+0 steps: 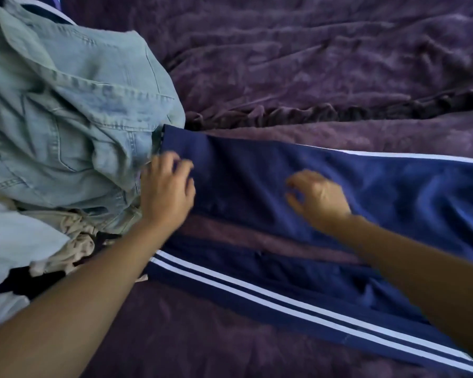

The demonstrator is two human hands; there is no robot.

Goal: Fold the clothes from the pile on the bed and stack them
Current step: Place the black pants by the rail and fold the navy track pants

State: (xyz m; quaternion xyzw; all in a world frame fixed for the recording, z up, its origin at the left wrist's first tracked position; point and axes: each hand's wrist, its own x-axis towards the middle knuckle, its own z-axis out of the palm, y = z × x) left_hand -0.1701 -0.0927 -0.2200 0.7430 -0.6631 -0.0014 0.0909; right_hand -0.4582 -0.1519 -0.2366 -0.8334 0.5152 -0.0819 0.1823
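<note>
Navy pants (393,192) lie flat on the bed (311,64), 2 legs apart, cuffs beside the pile (66,105). Left hand (167,192) rests loose-fingered on the far cuff; right hand (318,199), blurred, is mid-leg, grip unclear.

Navy track pants (339,181) carry white side stripes (284,301). They lie on a plum-purple bedspread (284,64). Beside the pants, the pile is topped by pale washed-blue denim (66,105), with beige cloth (74,241) and white cloth (11,236) beneath.
</note>
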